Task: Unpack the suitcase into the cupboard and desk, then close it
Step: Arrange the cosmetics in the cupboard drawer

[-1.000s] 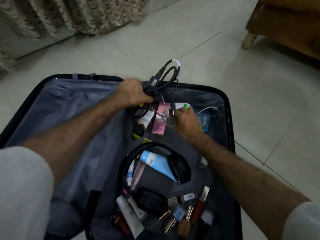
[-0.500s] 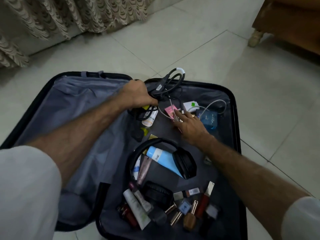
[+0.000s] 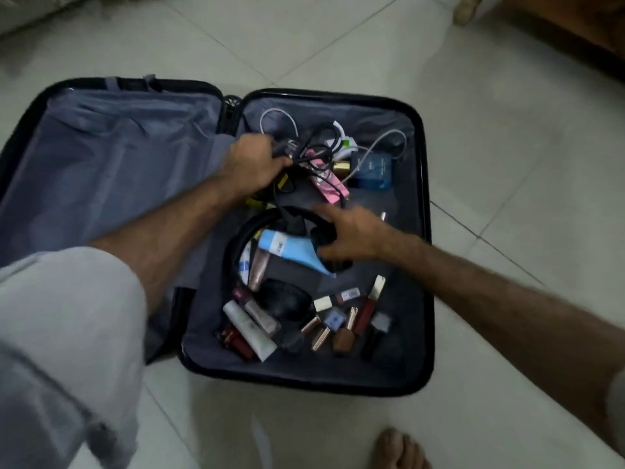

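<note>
On the tiled floor (image 3: 338, 45), a black suitcase (image 3: 424, 231) is lying fully open, both halves flat. Its left half is showing only loose grey lining (image 3: 118, 157). Its right half is holding all the visible contents.

At the far end of the right half, the left hand (image 3: 255, 165) is closing in a fist around a bundle of black cables (image 3: 318, 143); the cables are looping out beyond the knuckles. Just beside them a pink box (image 3: 329, 184) is lying tilted, and a blue box (image 3: 372, 170) is sitting near the right wall with a white cable (image 3: 389, 138) arching over it.

At mid-compartment, the right hand (image 3: 351, 236) is hovering with fingers spread, palm down, over one earcup of a pair of black headphones (image 3: 236, 245). Whether the fingertips are touching the earcup cannot be determined owing to motion blur. A light blue tube (image 3: 287, 247) is lying inside the headband loop, its end reaching under this hand.

At the near end, small cosmetics are lying scattered: a white tube (image 3: 248, 331), a black pouch (image 3: 287, 301), and several lipsticks (image 3: 319, 335).

Both forearms are bare below grey sleeves (image 3: 67, 316). A bare foot (image 3: 399, 448) is standing on the tiles just before the case.
</note>
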